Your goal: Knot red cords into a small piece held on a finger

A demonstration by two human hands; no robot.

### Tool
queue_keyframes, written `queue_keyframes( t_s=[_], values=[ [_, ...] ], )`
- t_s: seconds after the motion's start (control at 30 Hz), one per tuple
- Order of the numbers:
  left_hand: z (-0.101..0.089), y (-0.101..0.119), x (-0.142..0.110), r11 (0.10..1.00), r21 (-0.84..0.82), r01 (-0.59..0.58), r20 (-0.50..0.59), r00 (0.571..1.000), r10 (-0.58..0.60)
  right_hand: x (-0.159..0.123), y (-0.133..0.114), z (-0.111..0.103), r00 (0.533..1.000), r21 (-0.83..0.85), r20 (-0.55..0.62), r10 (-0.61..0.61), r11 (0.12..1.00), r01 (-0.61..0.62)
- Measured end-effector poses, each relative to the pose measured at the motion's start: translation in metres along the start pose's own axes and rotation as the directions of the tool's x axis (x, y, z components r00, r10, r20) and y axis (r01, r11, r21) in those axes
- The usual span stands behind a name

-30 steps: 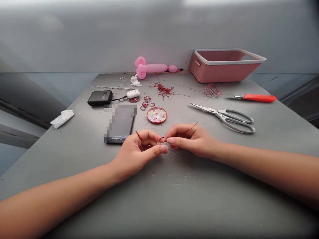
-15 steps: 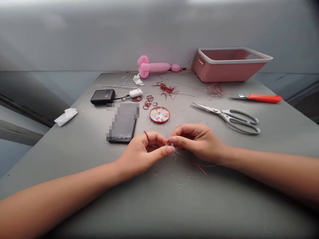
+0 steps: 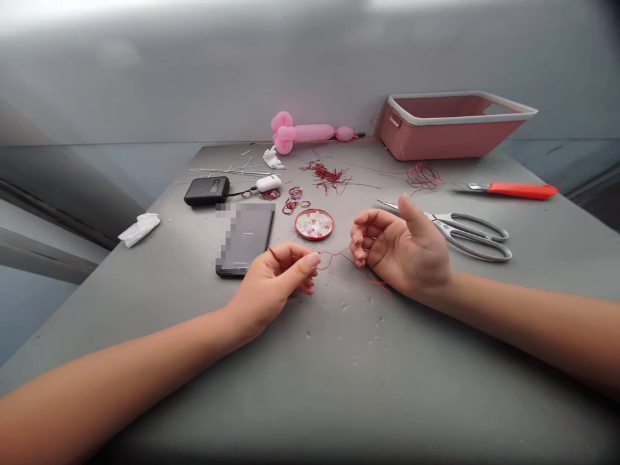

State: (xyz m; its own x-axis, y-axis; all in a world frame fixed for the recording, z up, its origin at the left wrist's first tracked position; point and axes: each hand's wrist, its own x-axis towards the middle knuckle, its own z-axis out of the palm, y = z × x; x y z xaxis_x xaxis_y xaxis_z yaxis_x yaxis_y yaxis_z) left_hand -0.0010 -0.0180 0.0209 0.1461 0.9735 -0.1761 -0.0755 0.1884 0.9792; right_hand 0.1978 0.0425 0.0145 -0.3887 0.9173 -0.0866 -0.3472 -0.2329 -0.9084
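My left hand (image 3: 276,284) is closed, thumb and forefinger pinching a thin red thread (image 3: 334,254). A dark red ring sits round one of its fingers. The thread forms a small loop between my hands, and its loose ends trail below my right fingers. My right hand (image 3: 402,248) is turned palm up, thumb raised and fingers curled where a strand reaches them; the exact grip there is hidden. Just beyond the hands lies a round red-rimmed dish (image 3: 314,225) holding small beads. Several red rings (image 3: 292,199) lie behind it.
Scissors (image 3: 465,236) lie beside my right hand, a red-handled cutter (image 3: 520,190) behind them. A phone (image 3: 248,239) lies by my left hand, with a black power bank (image 3: 206,191) beyond. Farther back are red thread clippings (image 3: 327,174), a pink balloon (image 3: 310,133) and a pink basket (image 3: 445,139).
My hands have moved apart from their shared pinch. The right hand has turned palm up with its thumb lifted. Thread now spans the gap, and its loose ends have shifted up.
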Motion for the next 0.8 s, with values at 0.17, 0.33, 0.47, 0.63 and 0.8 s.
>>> queue_keyframes(
  t_s=[0.17, 0.33, 0.47, 0.63, 0.8],
  values=[
    [-0.001, 0.000, 0.000, 0.978, -0.203, 0.045, -0.034, 0.998, -0.053, 0.000, 0.001, 0.002, 0.997, -0.146, -0.004, 0.076, 0.986, -0.076],
    [-0.001, 0.002, 0.000, 0.978, -0.196, 0.077, 0.005, 0.997, -0.077, -0.012, 0.003, 0.007, 0.983, -0.463, 0.181, 0.015, 0.884, 0.071],
    [0.000, 0.000, 0.000, 0.983, -0.166, 0.081, 0.043, 0.996, -0.075, -0.017, 0.002, 0.008, 0.972, -0.545, 0.233, -0.034, 0.823, 0.159],
    [0.001, 0.000, -0.002, 0.996, -0.003, 0.088, 0.116, 0.989, -0.087, -0.018, 0.000, 0.009, 0.982, -0.629, 0.177, -0.072, 0.759, 0.169],
    [0.002, 0.001, -0.002, 0.993, 0.102, 0.065, 0.143, 0.987, -0.079, -0.018, -0.001, 0.010, 0.979, -0.644, 0.199, -0.049, 0.746, 0.169]
  ],
)
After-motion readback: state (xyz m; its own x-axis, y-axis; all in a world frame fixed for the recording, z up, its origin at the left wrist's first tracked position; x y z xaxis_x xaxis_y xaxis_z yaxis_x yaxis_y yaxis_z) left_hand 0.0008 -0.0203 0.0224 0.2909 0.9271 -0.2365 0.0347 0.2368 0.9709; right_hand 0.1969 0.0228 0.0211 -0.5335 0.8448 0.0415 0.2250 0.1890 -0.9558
